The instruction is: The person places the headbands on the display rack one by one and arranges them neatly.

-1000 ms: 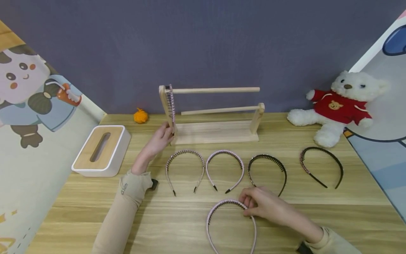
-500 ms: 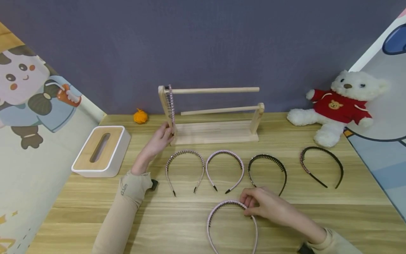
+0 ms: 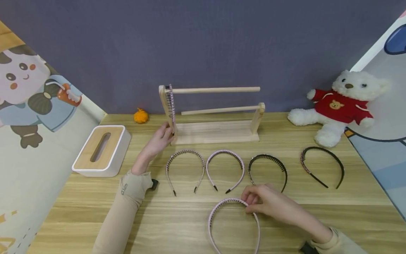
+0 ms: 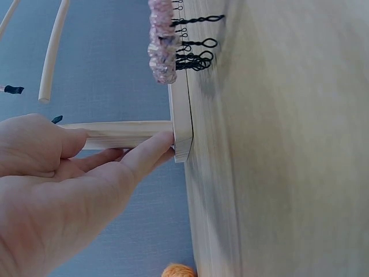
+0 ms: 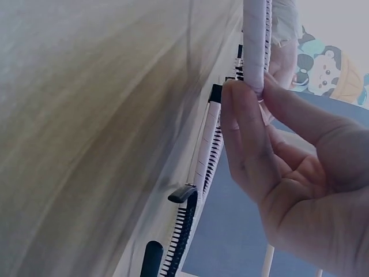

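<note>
In the head view, my left hand point(image 3: 159, 139) grips the left post of a wooden headband rack point(image 3: 217, 132), low down. In the left wrist view the thumb and fingers lie around that post. A beaded pink headband point(image 3: 171, 106) hangs at the left end of the rack's top bar. My right hand point(image 3: 268, 203) pinches a light pink toothed headband point(image 3: 233, 200) near its upper right curve, raised off the table; its ends are cut off by the head view's lower edge. In the right wrist view, thumb and fingertips meet on this headband point(image 5: 254, 52).
Between rack and hands lie a beaded headband point(image 3: 185, 151), a pink headband point(image 3: 224, 151), a black headband point(image 3: 268, 155) and a black one with pink stones point(image 3: 323, 149). A tissue box point(image 3: 118, 155) stands left, an orange yarn ball point(image 3: 140, 116) behind it. A teddy bear point(image 3: 339, 106) sits right.
My right hand has shifted slightly to the right and up with the pink headband. The left hand keeps its grip on the rack's post.
</note>
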Motion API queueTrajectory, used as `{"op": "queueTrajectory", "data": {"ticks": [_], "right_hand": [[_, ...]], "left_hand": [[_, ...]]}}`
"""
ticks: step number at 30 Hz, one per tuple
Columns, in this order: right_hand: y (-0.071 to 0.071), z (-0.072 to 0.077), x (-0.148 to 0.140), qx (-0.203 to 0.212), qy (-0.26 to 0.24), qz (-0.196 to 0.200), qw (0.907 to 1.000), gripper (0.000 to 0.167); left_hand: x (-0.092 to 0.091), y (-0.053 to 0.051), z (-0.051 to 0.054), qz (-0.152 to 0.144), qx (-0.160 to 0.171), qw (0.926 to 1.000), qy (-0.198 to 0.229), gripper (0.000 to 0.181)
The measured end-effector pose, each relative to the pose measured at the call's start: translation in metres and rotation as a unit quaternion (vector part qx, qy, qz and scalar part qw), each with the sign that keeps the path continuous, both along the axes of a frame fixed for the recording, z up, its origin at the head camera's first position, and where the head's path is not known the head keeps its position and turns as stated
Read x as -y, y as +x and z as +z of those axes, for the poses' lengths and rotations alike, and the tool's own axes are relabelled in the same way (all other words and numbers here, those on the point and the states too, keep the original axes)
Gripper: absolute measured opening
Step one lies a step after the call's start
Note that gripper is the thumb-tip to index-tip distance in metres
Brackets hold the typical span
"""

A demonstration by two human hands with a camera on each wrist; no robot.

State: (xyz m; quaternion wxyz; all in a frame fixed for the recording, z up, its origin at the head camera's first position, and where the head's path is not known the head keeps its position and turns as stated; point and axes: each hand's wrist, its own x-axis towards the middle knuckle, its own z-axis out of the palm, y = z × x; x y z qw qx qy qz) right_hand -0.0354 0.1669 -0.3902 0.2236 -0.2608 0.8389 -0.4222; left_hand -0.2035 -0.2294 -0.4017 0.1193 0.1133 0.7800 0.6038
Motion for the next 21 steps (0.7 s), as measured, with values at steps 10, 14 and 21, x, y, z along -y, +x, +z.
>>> {"op": "queueTrajectory", "data": {"ticks": [10,14,21], "right_hand": [[-0.002,0.008,-0.004,-0.004,-0.021,-0.002,0.9998,0.015],[-0.003,0.012,-0.006,-0.014,-0.017,-0.007,0.9997,0.014],[-0.004,0.021,-0.009,-0.028,-0.013,-0.022,0.9993,0.014]], "left_hand": [[-0.002,0.001,0.003,-0.001,-0.005,1.0,-0.002,0.051],[-0.002,0.0,0.002,0.0,-0.009,1.0,0.001,0.048],[-0.001,0.0,0.001,0.003,-0.006,1.0,-0.001,0.048]]}}
